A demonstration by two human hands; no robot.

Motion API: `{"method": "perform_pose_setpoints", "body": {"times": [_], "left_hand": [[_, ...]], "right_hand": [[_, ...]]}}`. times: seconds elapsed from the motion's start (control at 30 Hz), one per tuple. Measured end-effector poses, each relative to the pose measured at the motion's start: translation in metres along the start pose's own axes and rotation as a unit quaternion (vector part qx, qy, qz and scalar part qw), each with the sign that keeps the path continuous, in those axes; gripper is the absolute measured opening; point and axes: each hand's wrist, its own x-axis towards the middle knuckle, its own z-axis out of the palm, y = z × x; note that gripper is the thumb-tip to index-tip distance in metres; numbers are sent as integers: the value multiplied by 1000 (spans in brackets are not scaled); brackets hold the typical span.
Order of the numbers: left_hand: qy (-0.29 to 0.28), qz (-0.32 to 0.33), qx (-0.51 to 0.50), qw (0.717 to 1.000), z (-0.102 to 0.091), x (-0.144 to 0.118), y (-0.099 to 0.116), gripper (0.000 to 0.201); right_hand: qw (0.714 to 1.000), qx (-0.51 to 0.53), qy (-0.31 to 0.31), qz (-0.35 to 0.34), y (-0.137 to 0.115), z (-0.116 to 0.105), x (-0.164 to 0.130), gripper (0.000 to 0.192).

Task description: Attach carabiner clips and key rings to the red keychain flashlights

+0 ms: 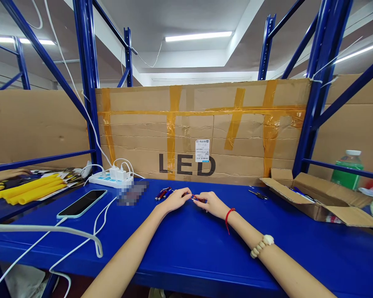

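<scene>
My left hand (178,198) and my right hand (211,203) meet over the middle of the blue shelf top (186,248). Between their fingertips is a slim red and dark piece (194,197), perhaps part of a pen; most of it is covered by the fingers. Both hands are closed, pinching it from either side. Just left of my left hand lie several short, shiny red and blue pen-like pieces (163,193). To the right of my right hand, apart from it, rests a small dark metal object (257,194) that looks like keys.
An open cardboard box (311,207) with pens inside stands at right. On the left are a phone (82,203), a white power strip (107,179), loose white cables (77,245) and yellow tubes (34,188). A taped cardboard panel (136,136) closes the back, between blue posts (88,82).
</scene>
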Motion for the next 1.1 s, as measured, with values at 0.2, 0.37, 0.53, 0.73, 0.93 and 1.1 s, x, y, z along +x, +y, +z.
{"method": "perform_pose_setpoints", "body": {"times": [0.2,0.37,0.53,0.73,0.93,1.1], "left_hand": [[9,9,-1,1000,1,-1,2,23],[33,9,-12,999,8,0,4,24],[39,-2,-15,999,16,0,9,25],[18,-8,3,1000,19,0,16,27],[-7,-21,62,998,22,-4,21,22],[17,-48,146,988,16,-7,21,25]], "right_hand": [[998,-55,32,-23,-8,-4,0,32],[993,-89,71,-12,-9,-3,2,31],[986,-111,120,19,-5,-3,2,32],[979,-136,140,53,-8,-3,1,28],[968,-167,123,142,-8,-6,3,25],[947,-173,79,260,8,-10,-2,15]]}}
